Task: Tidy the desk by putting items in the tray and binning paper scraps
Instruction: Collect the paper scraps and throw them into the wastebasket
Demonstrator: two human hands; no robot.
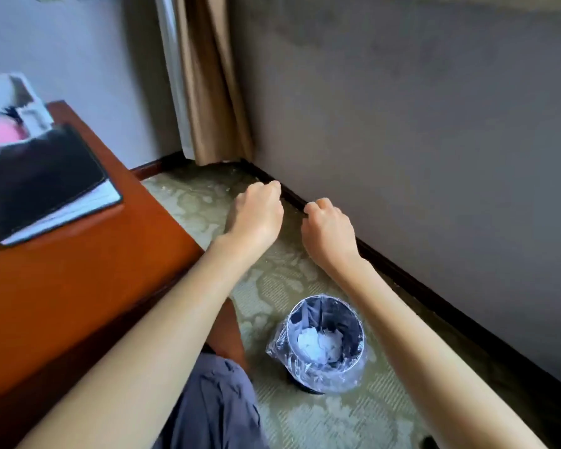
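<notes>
A small round bin [326, 343] lined with clear plastic stands on the carpet, with white paper scraps [319, 345] inside it. Both my arms reach out over the floor above and beyond the bin. My left hand [258, 213] is curled into a loose fist with nothing visible in it. My right hand [329, 230] is likewise closed, near the dark skirting board. At the far left of the desk [78, 270] stands a white tray [4, 92] holding pink and other items, blurred.
A black folder [49, 183] with white pages lies on the wooden desk beside the tray. A beige curtain [208, 85] hangs in the corner. The grey wall [434, 140] runs along the right. My grey-trousered knee [214, 403] is below the desk edge.
</notes>
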